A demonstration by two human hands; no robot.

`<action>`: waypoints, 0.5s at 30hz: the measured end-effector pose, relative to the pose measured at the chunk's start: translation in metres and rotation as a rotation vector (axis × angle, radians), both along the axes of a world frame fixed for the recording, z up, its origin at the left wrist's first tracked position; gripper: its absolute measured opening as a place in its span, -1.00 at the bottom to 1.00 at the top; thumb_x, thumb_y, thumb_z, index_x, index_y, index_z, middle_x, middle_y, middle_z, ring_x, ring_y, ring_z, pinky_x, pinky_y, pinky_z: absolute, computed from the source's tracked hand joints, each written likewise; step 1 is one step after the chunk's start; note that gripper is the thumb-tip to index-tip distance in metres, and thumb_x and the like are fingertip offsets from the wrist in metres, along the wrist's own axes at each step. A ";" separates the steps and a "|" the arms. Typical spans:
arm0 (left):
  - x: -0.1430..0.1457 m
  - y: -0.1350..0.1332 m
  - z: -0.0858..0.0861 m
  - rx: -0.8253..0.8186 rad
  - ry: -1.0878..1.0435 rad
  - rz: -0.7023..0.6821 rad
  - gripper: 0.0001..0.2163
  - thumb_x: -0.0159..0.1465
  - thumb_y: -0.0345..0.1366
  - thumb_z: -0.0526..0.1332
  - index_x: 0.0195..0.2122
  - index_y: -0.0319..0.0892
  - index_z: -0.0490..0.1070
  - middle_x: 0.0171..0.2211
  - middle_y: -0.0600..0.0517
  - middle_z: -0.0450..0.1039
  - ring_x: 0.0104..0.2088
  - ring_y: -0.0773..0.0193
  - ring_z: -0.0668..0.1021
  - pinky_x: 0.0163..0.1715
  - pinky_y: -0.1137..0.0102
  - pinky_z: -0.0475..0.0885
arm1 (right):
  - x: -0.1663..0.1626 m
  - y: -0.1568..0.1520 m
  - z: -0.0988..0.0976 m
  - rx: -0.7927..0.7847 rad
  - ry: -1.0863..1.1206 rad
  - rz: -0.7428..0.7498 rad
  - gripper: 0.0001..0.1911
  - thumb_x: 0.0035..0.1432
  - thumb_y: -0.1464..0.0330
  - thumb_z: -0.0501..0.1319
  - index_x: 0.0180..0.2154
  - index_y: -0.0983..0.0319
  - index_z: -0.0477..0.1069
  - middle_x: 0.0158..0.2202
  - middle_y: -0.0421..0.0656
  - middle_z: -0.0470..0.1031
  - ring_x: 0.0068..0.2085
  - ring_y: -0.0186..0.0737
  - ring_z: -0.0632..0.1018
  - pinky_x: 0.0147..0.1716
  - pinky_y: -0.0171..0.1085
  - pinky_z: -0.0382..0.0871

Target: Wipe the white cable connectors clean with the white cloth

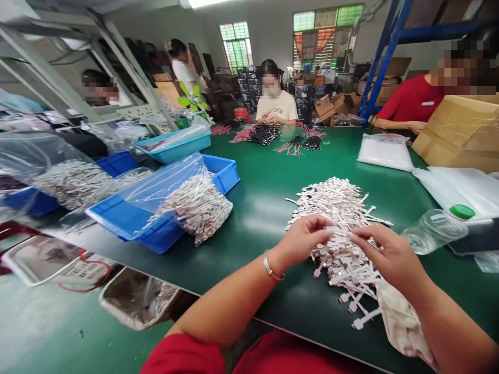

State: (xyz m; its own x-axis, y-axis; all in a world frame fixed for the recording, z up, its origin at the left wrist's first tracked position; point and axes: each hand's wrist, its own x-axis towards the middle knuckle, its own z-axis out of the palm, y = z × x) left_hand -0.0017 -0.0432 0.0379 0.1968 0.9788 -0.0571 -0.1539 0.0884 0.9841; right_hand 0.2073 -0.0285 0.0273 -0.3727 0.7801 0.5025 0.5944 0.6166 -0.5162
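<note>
A heap of short white cables (331, 202) with small plug ends lies on the green tabletop in front of me. My left hand (306, 240), with a bangle on its wrist, is over the heap's left side, thumb and fingertips pinched together. Facing it from the right, my right hand (385, 252) also pinches with thumb and index finger. A small gap separates the two sets of fingertips. Whatever they hold blends into the white cables behind. A pale cloth (403, 322) lies under my right forearm, beside the heap's near end.
A clear bag of white cables (202, 205) leans over a blue bin (156, 236) to the left. At right are a green-capped clear jar (432, 231), plastic bags (384, 150) and a cardboard box (460, 132). Several people work around; black-and-pink wire bundles (265, 133) lie across the table.
</note>
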 end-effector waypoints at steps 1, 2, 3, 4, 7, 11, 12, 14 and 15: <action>0.002 -0.003 -0.003 0.005 -0.023 0.002 -0.69 -0.01 -0.17 0.40 -0.33 -0.27 0.44 -0.51 0.09 0.38 -0.52 0.43 0.39 -0.44 0.44 0.29 | 0.002 -0.003 -0.004 0.020 0.030 0.020 -0.82 0.23 0.23 0.17 -0.23 0.17 0.49 -0.30 -0.12 0.56 -0.25 -0.15 0.54 -0.25 -0.19 0.41; 0.003 -0.006 -0.007 0.006 -0.041 0.005 -0.68 0.00 -0.15 0.39 -0.33 -0.27 0.45 -0.51 0.08 0.39 -0.51 0.42 0.39 -0.43 0.44 0.29 | 0.003 -0.005 -0.007 0.040 0.049 0.038 -0.82 0.23 0.25 0.17 -0.21 0.16 0.49 -0.30 -0.12 0.56 -0.25 -0.15 0.54 -0.25 -0.19 0.41; 0.003 -0.008 -0.011 0.005 -0.054 0.006 -0.67 0.01 -0.14 0.39 -0.32 -0.27 0.45 -0.50 0.08 0.39 -0.51 0.42 0.40 -0.43 0.44 0.29 | 0.003 -0.008 -0.009 0.061 0.062 0.052 -0.84 0.22 0.27 0.18 -0.20 0.15 0.48 -0.29 -0.13 0.56 -0.25 -0.16 0.54 -0.25 -0.19 0.41; 0.002 -0.011 -0.015 0.002 -0.063 0.007 -0.66 0.01 -0.13 0.39 -0.31 -0.27 0.45 -0.50 0.07 0.39 -0.50 0.41 0.40 -0.44 0.44 0.29 | 0.003 -0.011 -0.011 0.081 0.067 0.068 -0.85 0.22 0.28 0.19 -0.20 0.15 0.48 -0.29 -0.13 0.56 -0.25 -0.15 0.54 -0.25 -0.19 0.42; -0.002 -0.014 -0.021 -0.015 -0.081 -0.001 -0.65 0.00 -0.13 0.41 -0.29 -0.26 0.47 -0.48 0.06 0.41 -0.50 0.41 0.41 -0.44 0.43 0.30 | 0.001 -0.015 -0.010 0.118 0.056 0.105 -0.87 0.21 0.34 0.19 -0.19 0.14 0.46 -0.29 -0.13 0.55 -0.25 -0.15 0.54 -0.25 -0.18 0.42; -0.006 -0.013 -0.021 -0.035 -0.120 -0.019 -0.68 -0.02 -0.17 0.43 -0.31 -0.25 0.48 -0.44 0.05 0.44 -0.47 0.40 0.43 -0.40 0.43 0.33 | -0.002 -0.016 -0.006 0.122 0.039 0.115 -0.85 0.22 0.41 0.19 -0.16 0.14 0.43 -0.29 -0.13 0.54 -0.24 -0.16 0.52 -0.24 -0.18 0.41; -0.006 -0.013 -0.020 -0.036 -0.128 -0.019 -0.68 -0.03 -0.19 0.44 -0.31 -0.24 0.48 -0.43 0.05 0.45 -0.45 0.39 0.44 -0.39 0.43 0.34 | -0.002 -0.016 -0.005 0.122 0.038 0.114 -0.85 0.22 0.42 0.19 -0.15 0.14 0.43 -0.29 -0.13 0.54 -0.24 -0.16 0.52 -0.23 -0.17 0.41; -0.005 -0.013 -0.018 -0.043 -0.134 -0.016 -0.70 -0.04 -0.22 0.45 -0.33 -0.24 0.48 -0.42 0.05 0.46 -0.43 0.38 0.46 -0.36 0.43 0.35 | -0.002 -0.017 -0.004 0.114 0.033 0.119 -0.84 0.22 0.43 0.19 -0.15 0.15 0.42 -0.29 -0.13 0.53 -0.24 -0.17 0.51 -0.22 -0.17 0.40; -0.005 -0.013 -0.016 -0.050 -0.132 -0.016 -0.70 -0.04 -0.22 0.45 -0.33 -0.24 0.48 -0.41 0.05 0.46 -0.42 0.38 0.47 -0.35 0.43 0.35 | -0.002 -0.017 -0.003 0.108 0.030 0.121 -0.84 0.22 0.44 0.19 -0.14 0.15 0.42 -0.29 -0.13 0.53 -0.23 -0.18 0.51 -0.22 -0.18 0.40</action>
